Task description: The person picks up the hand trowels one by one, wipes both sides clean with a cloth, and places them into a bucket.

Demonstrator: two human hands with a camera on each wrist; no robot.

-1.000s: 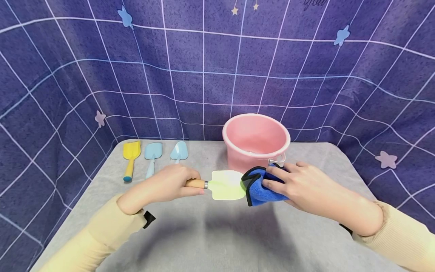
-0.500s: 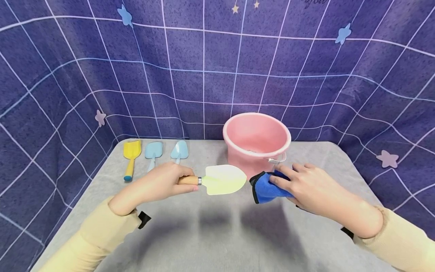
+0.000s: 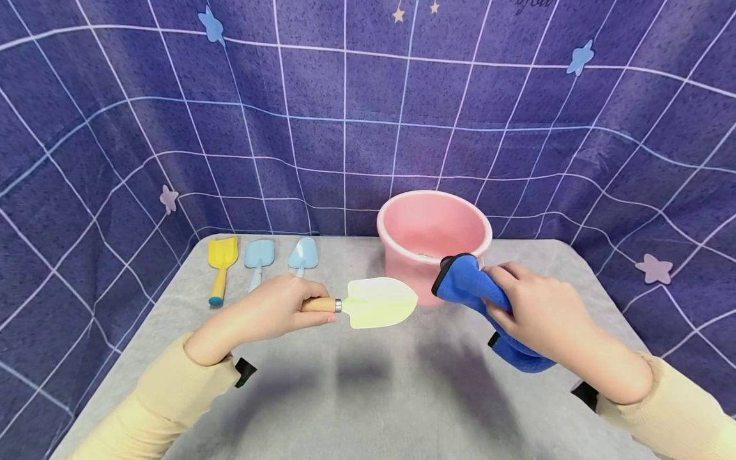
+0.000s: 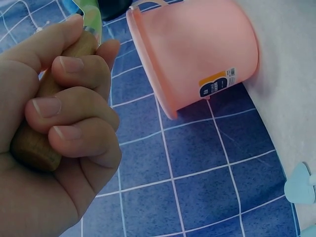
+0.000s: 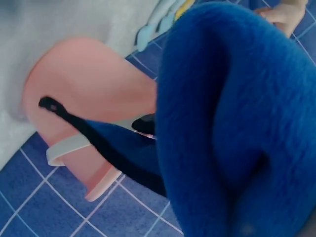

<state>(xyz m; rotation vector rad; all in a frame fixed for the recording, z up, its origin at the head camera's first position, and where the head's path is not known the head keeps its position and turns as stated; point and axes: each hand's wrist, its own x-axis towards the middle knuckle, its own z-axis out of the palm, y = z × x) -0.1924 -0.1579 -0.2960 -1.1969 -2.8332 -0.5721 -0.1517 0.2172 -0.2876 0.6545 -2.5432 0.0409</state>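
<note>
In the head view my left hand (image 3: 278, 310) grips the wooden handle of a garden trowel (image 3: 382, 303), its pale yellow-green blade pointing right above the table. The left wrist view shows fingers curled round that wooden handle (image 4: 81, 47). My right hand (image 3: 537, 313) holds a bunched blue cloth (image 3: 468, 281) with black edging, to the right of the blade and apart from it. One end of the cloth overlaps the pink bucket (image 3: 399, 271) in the head view. Up close in the right wrist view, the folded cloth (image 5: 247, 118) hides the right hand.
At the back left of the grey table (image 3: 368, 415) lie a yellow toy shovel (image 3: 223, 255), a light blue shovel (image 3: 260, 254) and another light blue one (image 3: 303, 253). The left hand partly covers the blue handles. A purple grid-patterned curtain (image 3: 368, 147) hangs behind and at both sides.
The cloth has come off the trowel blade and moved right with the right hand, now hanging longer and bent. The trowel shifted slightly left and turned to show its blade more fully.
</note>
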